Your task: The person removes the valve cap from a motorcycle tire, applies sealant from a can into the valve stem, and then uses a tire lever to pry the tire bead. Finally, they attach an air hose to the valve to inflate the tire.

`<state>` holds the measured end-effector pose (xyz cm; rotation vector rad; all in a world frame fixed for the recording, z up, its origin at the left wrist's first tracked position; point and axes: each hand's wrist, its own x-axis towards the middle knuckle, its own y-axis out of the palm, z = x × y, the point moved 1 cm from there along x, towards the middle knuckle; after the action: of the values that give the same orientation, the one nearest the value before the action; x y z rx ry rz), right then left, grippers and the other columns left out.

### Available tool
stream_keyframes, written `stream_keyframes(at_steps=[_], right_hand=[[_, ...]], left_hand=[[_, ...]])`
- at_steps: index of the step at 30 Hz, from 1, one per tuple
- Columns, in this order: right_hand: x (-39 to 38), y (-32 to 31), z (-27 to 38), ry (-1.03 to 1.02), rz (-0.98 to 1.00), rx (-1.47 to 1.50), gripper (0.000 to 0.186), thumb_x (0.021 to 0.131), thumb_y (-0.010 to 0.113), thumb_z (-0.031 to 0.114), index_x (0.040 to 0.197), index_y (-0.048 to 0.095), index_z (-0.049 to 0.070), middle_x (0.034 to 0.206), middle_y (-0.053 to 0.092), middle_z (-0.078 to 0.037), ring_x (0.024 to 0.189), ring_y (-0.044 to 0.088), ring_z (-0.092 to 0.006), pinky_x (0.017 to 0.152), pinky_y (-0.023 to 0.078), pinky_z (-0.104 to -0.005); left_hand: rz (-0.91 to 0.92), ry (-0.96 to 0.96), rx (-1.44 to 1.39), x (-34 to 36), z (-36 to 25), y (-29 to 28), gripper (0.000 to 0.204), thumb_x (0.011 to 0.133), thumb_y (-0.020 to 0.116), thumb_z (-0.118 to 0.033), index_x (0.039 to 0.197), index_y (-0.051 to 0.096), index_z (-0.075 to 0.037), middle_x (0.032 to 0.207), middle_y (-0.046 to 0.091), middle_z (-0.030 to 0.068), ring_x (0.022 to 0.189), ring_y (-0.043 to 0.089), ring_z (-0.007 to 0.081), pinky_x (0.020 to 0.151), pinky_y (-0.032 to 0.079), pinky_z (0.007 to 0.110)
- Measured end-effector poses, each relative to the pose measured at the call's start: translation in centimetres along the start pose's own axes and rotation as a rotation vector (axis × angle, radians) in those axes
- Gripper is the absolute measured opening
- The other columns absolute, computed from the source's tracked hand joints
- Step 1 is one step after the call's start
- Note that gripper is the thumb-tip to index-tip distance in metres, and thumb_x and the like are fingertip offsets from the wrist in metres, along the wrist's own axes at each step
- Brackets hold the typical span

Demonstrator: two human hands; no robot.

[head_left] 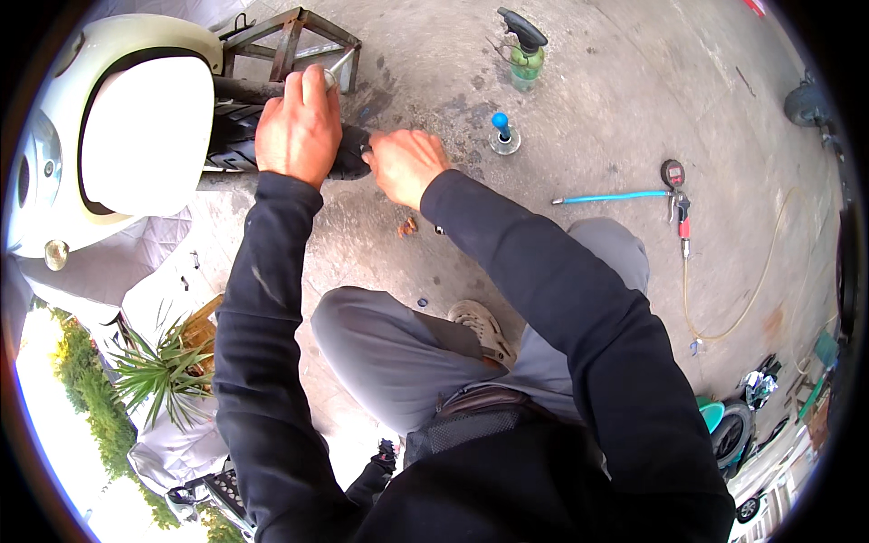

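A black tyre (234, 143) sticks out from under the white front of a scooter (149, 136). My left hand (297, 131) lies over the tyre with its fingers curled. From its fingertips a pale-handled tool with a slim metal shaft (342, 61) points up and away. My right hand (407, 165) is closed at the right end of the tyre, its fingertips slightly blurred. Something small and dark shows at those fingertips, but I cannot make out what it is. Both hands hide part of the tyre.
Beyond the tyre stands a rusty metal stand (290, 43). On the concrete are a green spray bottle (527, 65), a blue-handled tool on a round base (502, 136), and a tyre inflator gauge (673, 176) with a blue hose. A potted plant (163, 371) stands at left.
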<state>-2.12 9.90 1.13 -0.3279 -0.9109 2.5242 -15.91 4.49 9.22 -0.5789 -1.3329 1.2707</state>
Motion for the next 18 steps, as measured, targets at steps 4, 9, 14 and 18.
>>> stream_keyframes(at_steps=[4,9,14,18], right_hand=[[-1.1,-2.4,0.4,0.123,0.123,0.071,0.029,0.098,0.061,0.027,0.093,0.07,0.0,0.088,0.07,-0.027,0.092,0.068,-0.0468,0.083,0.052,-0.0562],[-0.4,-1.2,-0.5,0.093,0.023,0.074,0.03,0.097,0.062,0.029,0.096,0.07,0.0,0.089,0.07,-0.027,0.092,0.067,-0.0481,0.083,0.051,-0.0565],[0.2,0.5,-2.0,0.136,0.039,0.121,0.031,0.097,0.063,0.03,0.095,0.075,0.001,0.094,0.073,-0.026,0.095,0.07,-0.0445,0.087,0.055,-0.0529],[-1.6,-1.9,-2.1,0.189,0.111,0.05,0.031,0.097,0.062,0.03,0.101,0.074,0.001,0.1,0.072,-0.027,0.101,0.069,-0.0446,0.091,0.053,-0.0528]], left_hand=[[-0.03,-0.003,-0.007,0.0,0.5,-0.3,0.033,0.092,0.07,-0.021,0.121,0.059,-0.009,0.104,0.067,0.0099,0.078,0.069,0.033,0.068,0.057,0.042],[-0.018,-0.003,-0.052,0.1,0.3,-0.3,0.033,0.092,0.07,-0.02,0.121,0.059,-0.009,0.103,0.066,0.0099,0.076,0.068,0.0327,0.068,0.056,0.042],[-0.001,0.024,-0.029,-0.2,-1.1,0.7,0.033,0.091,0.07,-0.021,0.121,0.059,-0.011,0.103,0.066,0.0092,0.075,0.068,0.0324,0.068,0.055,0.041],[-0.035,0.054,-0.048,-0.8,0.0,0.2,0.031,0.09,0.071,-0.019,0.117,0.06,-0.01,0.097,0.065,0.0086,0.074,0.067,0.0288,0.07,0.053,0.039]])
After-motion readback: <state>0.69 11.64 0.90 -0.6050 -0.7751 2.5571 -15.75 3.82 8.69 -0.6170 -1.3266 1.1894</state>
